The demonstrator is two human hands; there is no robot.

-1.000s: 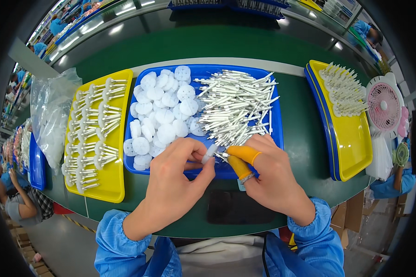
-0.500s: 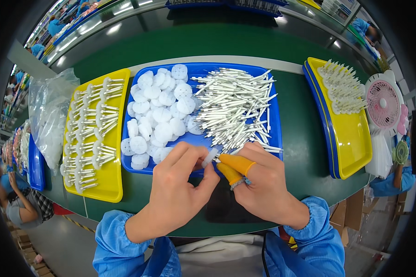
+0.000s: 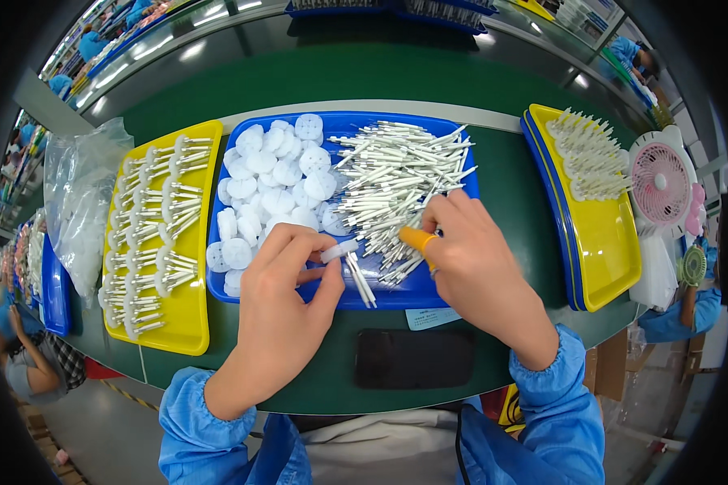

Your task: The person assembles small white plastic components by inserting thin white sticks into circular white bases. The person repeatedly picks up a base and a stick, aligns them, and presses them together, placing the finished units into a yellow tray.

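Observation:
Pinched between the thumb and fingers of my left hand point(image 3: 281, 311) is a round white plastic disc point(image 3: 337, 251). A few thin white sticks point(image 3: 360, 282) hang from it, slanting down to the right. My right hand point(image 3: 484, 279), with an orange finger cot point(image 3: 417, 238) showing, is at the right edge of a heap of white sticks point(image 3: 392, 174). Its fingers are bent together among the sticks; what lies between the tips is hidden. The heap shares a blue tray point(image 3: 404, 298) with a pile of translucent white discs point(image 3: 279, 174) on the left.
Left stands a yellow tray point(image 3: 190, 319) with rows of discs bearing sticks, beside a clear plastic bag point(image 3: 85, 202). At right is another yellow tray point(image 3: 611, 279) on blue ones, near a pink-and-white fan point(image 3: 660, 182). A dark phone point(image 3: 415, 358) and pale blue card point(image 3: 431, 318) lie in front.
My hands have moved apart. The right one has gone up and right from the disc to the stick heap. My left hand has shifted left, tilting the disc so its sticks show. Phone and card are uncovered.

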